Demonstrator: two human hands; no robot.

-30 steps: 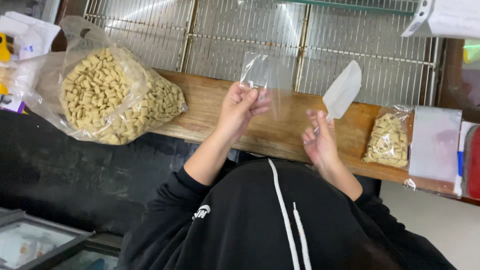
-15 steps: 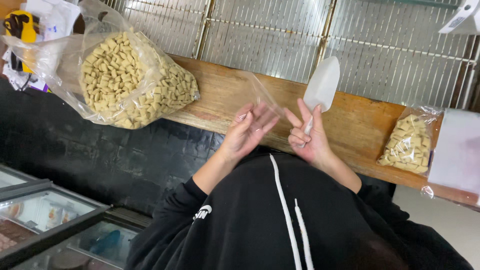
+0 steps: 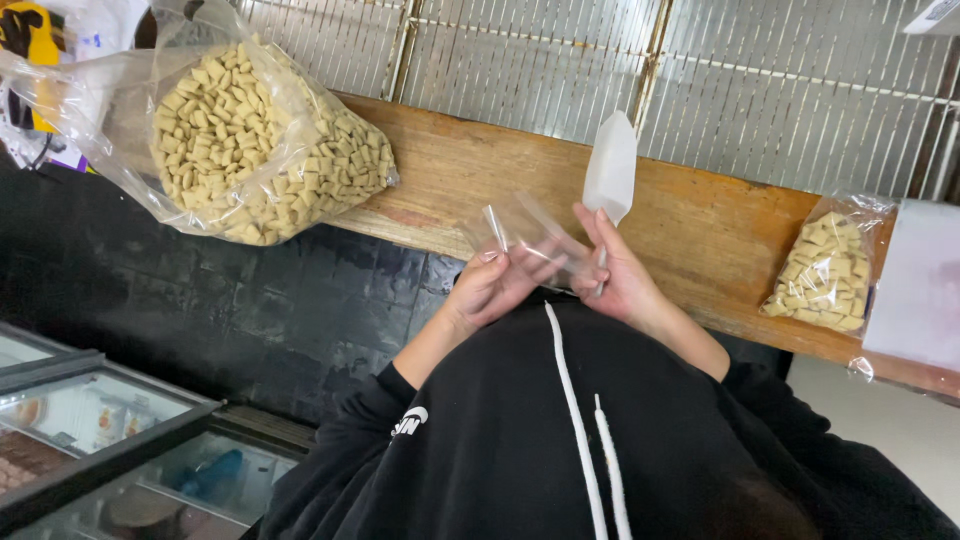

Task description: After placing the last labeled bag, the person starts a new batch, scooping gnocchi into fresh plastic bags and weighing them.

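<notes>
My left hand [image 3: 487,287] and my right hand [image 3: 622,276] meet close to my chest, both pinching a small empty clear plastic bag [image 3: 520,236] between their fingers. My right hand also grips the handle of a white plastic scoop [image 3: 611,170], whose blade points up over the wooden counter [image 3: 700,225]. A large clear bag of beige snack pieces [image 3: 262,150] lies on the counter's left end, well to the left of my left hand. On the right sits a small filled bag of the same pieces [image 3: 826,272].
A metal wire grille [image 3: 560,65] runs behind the counter. A white flat packet [image 3: 920,290] lies at the counter's right end. A glass-topped freezer case [image 3: 90,430] stands at lower left by a dark tiled wall [image 3: 250,300]. My black hoodie fills the bottom.
The small clear bag was held up over the counter by my left hand; now both hands have drawn in toward my chest and hold it together, scoop still in the right.
</notes>
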